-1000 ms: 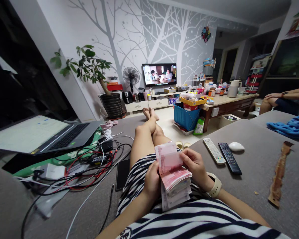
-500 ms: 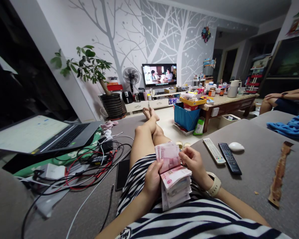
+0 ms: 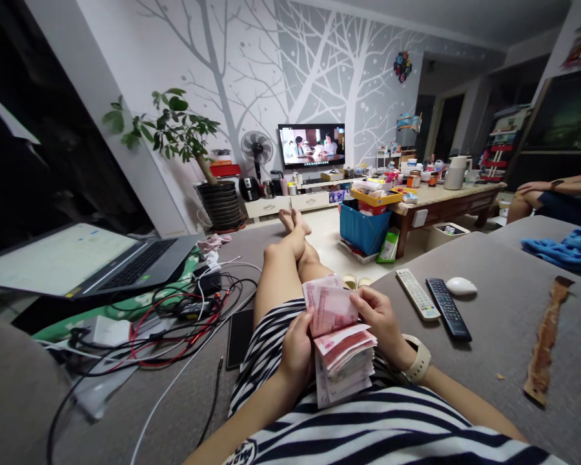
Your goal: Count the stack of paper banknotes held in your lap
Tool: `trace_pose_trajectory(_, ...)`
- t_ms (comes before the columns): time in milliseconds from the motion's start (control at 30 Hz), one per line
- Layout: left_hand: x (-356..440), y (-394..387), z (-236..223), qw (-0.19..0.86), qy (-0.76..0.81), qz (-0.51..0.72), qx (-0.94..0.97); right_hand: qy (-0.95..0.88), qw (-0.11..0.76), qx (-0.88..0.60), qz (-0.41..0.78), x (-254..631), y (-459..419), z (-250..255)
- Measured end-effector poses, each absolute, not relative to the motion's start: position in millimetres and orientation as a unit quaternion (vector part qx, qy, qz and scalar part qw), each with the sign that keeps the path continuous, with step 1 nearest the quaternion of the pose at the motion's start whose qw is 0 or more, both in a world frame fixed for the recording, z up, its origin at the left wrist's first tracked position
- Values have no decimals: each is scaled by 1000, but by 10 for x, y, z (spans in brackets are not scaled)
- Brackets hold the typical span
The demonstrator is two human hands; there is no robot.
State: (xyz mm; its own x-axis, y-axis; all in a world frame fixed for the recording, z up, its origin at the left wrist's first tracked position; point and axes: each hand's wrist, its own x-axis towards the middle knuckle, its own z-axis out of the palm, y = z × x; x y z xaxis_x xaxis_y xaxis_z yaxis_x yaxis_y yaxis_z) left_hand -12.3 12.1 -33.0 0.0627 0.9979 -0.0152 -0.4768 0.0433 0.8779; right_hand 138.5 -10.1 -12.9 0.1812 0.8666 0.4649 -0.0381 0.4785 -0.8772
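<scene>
A thick stack of pink banknotes [image 3: 341, 352] rests in my lap over a striped dress. My left hand [image 3: 296, 349] is closed round the stack's left side, thumb on top. My right hand [image 3: 380, 323], with a pale watch at the wrist, pinches the upper notes, which are folded up and back [image 3: 329, 303]. My bare legs stretch ahead along the grey sofa.
Two remotes [image 3: 433, 298] and a white mouse [image 3: 461, 285] lie on the sofa at right, with a brown strip [image 3: 542, 339] and blue cloth [image 3: 569, 245]. At left are a dark phone [image 3: 238, 337], tangled cables [image 3: 169, 323] and an open laptop [image 3: 87, 261]. Another person's arm and knee [image 3: 545, 194] show far right.
My right hand has kept flipping notes up from the top of the stack; the raised bundle has bent lower and nearer my fingers. The view has shifted slightly right.
</scene>
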Motion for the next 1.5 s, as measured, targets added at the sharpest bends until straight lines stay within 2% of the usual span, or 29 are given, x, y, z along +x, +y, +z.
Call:
trace_pose_trajectory(167, -122, 157, -364, 651, 345, 571, 364, -550, 660, -384, 338, 1406, -114, -155)
trace_pose_trajectory(500, -125, 134, -339, 622, 368, 583, 370, -555, 651, -391, 339, 1408, -135, -164)
trace_pose_trajectory(1200, -154, 110, -306, 627, 363, 572, 385, -558, 657, -386, 328, 1403, -147, -164)
trace_pose_trajectory(1500, -108, 43, -230, 689, 308, 558, 345, -567, 653, -338, 372, 1395, -159, -146)
